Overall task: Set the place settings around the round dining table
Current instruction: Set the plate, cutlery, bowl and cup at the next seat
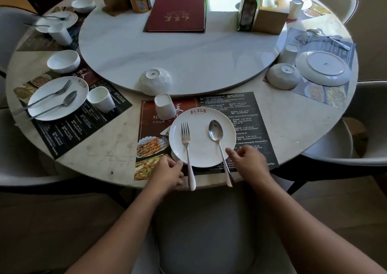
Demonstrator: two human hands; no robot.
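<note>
At the left of the round worktop (117,141), a finished setting is lying on its mat: a plate carrying cutlery, with a cup and a bowl beside it.

In the near middle, the white plate (201,114) is sitting on the dark placemat (251,114), with the fork (186,141) lying on its left half and the spoon (216,135) on its right. Both handles are sticking out past the near rim. An upturned cup (164,106) is standing just behind the plate, touching its far-left rim.

The left hand (169,174) is reaching in palm down, its fingers (178,165) curling narrowly against the plate's near-left rim, just beside the fork handle. Whether they are pinching the rim cannot be told.

The right hand (250,161) is hovering over the plate's near-right rim, its forefinger pointing at the spoon handle and the other fingers hanging loosely bent, gripping nothing. The handle is passing under the hand's edge.

At the far right, a plate and a bowl are lying upside down.
</note>
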